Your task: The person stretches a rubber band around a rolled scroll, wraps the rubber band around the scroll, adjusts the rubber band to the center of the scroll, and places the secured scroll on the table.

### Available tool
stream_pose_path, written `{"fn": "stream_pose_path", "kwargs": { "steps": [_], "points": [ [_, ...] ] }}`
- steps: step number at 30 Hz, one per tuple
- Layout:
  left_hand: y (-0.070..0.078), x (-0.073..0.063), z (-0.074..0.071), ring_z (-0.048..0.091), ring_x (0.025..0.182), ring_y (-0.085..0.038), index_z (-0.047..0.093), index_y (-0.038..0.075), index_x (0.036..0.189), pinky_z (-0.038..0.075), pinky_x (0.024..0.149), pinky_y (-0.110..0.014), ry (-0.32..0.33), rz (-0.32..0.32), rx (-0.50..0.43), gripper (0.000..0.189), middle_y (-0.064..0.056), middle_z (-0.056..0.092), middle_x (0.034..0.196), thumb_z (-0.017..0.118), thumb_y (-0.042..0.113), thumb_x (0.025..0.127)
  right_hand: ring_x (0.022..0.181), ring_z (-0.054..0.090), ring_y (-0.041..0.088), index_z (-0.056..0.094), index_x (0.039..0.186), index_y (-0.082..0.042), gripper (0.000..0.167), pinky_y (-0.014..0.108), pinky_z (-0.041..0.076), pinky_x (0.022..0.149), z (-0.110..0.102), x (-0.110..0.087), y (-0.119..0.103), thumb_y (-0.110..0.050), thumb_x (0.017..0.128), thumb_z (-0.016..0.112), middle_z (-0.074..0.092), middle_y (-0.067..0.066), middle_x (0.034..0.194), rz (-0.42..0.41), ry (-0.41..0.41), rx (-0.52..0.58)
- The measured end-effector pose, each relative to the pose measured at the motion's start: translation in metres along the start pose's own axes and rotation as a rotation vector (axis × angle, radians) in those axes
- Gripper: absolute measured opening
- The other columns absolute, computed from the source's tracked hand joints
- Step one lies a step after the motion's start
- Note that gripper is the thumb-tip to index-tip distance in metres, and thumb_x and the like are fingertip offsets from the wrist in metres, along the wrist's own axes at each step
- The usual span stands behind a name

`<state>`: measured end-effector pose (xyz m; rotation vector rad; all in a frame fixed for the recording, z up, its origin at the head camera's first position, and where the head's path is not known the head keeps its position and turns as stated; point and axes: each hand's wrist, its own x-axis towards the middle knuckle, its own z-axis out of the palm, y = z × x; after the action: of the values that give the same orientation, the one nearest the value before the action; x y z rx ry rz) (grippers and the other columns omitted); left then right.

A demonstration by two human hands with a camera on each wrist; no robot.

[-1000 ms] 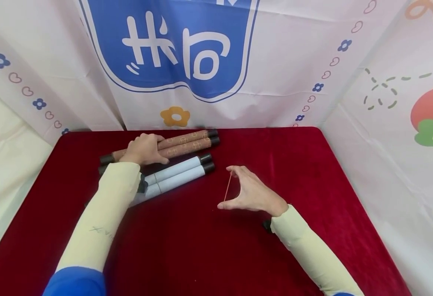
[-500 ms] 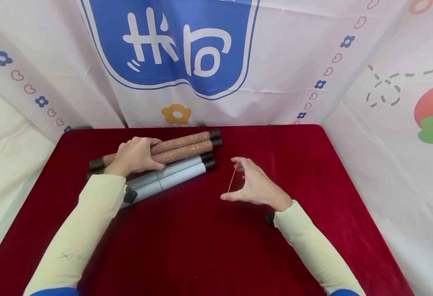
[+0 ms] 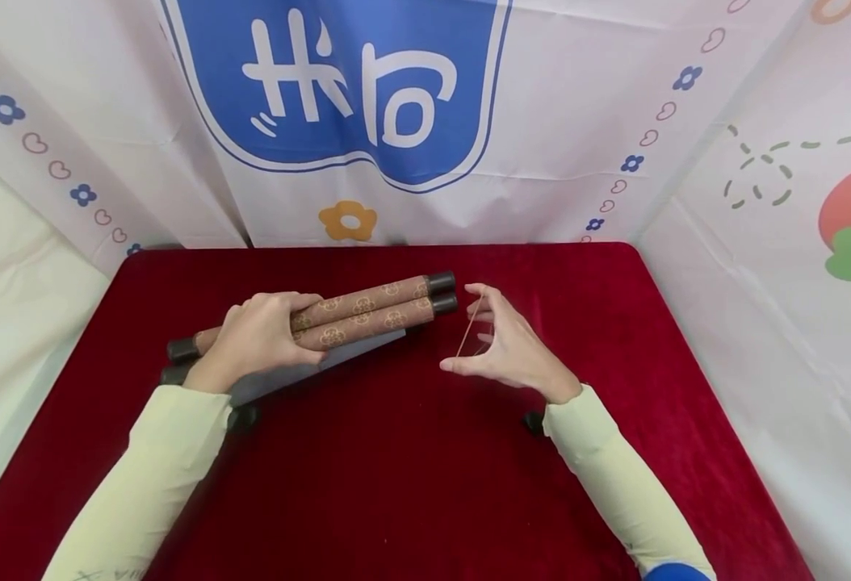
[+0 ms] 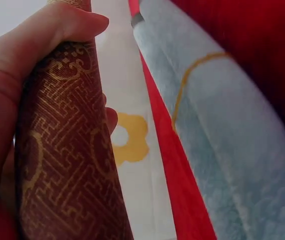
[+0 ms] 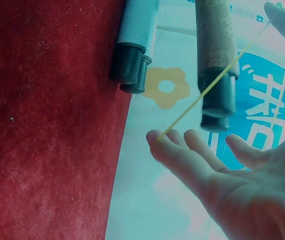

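Observation:
My left hand [image 3: 257, 335] grips a pair of brown patterned scrolls [image 3: 367, 316] with black end knobs, thumb on the near side. They are held up over two pale blue scrolls [image 3: 356, 355], which they partly cover in the head view. In the left wrist view a rubber band [image 4: 182, 87] circles the pale blue pair. My right hand [image 3: 518, 349] is spread wide, with another thin rubber band [image 5: 210, 87] stretched between thumb and fingers. The brown scrolls' right-hand knobs [image 5: 218, 97] are close to that band, overlapping it in the right wrist view.
A red velvet cloth [image 3: 396, 468] covers the table. Behind it hangs a white printed sheet [image 3: 542, 161] with a blue emblem, and further white sheeting [image 3: 781, 323] stands along the right side.
My left hand has lifted the brown scrolls off the table and brought them toward me, their right ends moving right. My right hand has moved slightly up and right, band still stretched.

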<state>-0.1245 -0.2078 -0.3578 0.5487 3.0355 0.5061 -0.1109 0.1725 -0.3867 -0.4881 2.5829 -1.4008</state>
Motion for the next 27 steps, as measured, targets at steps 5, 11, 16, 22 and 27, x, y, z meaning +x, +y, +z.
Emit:
{"fn": "stream_pose_path", "kwargs": {
  "steps": [5,11,16,22,27],
  "points": [
    [0.007,-0.016,0.004,0.071,0.089,-0.025,0.072,0.017,0.134,0.056,0.065,-0.05,-0.001,0.007,-0.036,0.078,-0.005,0.078,0.113,0.096,0.045,0.065,0.133,0.059,0.037,0.03,0.159,-0.03,0.11,0.051,0.058,0.103,0.001,0.001,-0.001,-0.036,0.072,0.098,0.054,0.012,0.136,0.002,0.008,0.052],
    [0.014,-0.031,0.012,0.073,0.093,-0.025,0.072,0.017,0.135,0.057,0.069,-0.054,-0.001,0.009,-0.043,0.082,-0.004,0.078,0.117,0.096,0.048,0.064,0.129,0.059,0.034,0.031,0.157,-0.037,0.11,0.049,0.06,0.1,0.003,0.002,0.001,-0.032,0.071,0.099,0.053,0.009,0.135,-0.01,-0.02,0.115],
    [0.022,-0.04,0.016,0.072,0.092,-0.022,0.072,0.018,0.135,0.057,0.069,-0.051,0.002,0.013,-0.069,0.082,-0.003,0.079,0.115,0.096,0.048,0.063,0.128,0.056,0.033,0.03,0.154,-0.039,0.108,0.049,0.061,0.097,0.006,0.001,0.002,-0.034,0.071,0.098,0.052,0.009,0.134,-0.05,-0.045,0.118],
    [0.029,-0.047,0.021,0.071,0.089,-0.019,0.072,0.021,0.135,0.057,0.068,-0.049,0.008,0.027,-0.06,0.083,-0.001,0.079,0.113,0.096,0.049,0.062,0.123,0.057,0.026,0.031,0.153,-0.032,0.105,0.049,0.055,0.098,0.01,0.002,-0.001,-0.034,0.071,0.097,0.057,0.008,0.13,-0.102,-0.057,0.116],
    [0.033,-0.051,0.024,0.073,0.093,-0.021,0.072,0.02,0.135,0.058,0.07,-0.05,0.022,0.053,-0.055,0.083,-0.002,0.078,0.119,0.096,0.049,0.061,0.121,0.057,0.023,0.036,0.148,-0.032,0.098,0.047,0.055,0.097,0.013,0.003,-0.003,-0.029,0.072,0.098,0.055,0.009,0.129,-0.113,-0.081,0.139]
  ]
}}
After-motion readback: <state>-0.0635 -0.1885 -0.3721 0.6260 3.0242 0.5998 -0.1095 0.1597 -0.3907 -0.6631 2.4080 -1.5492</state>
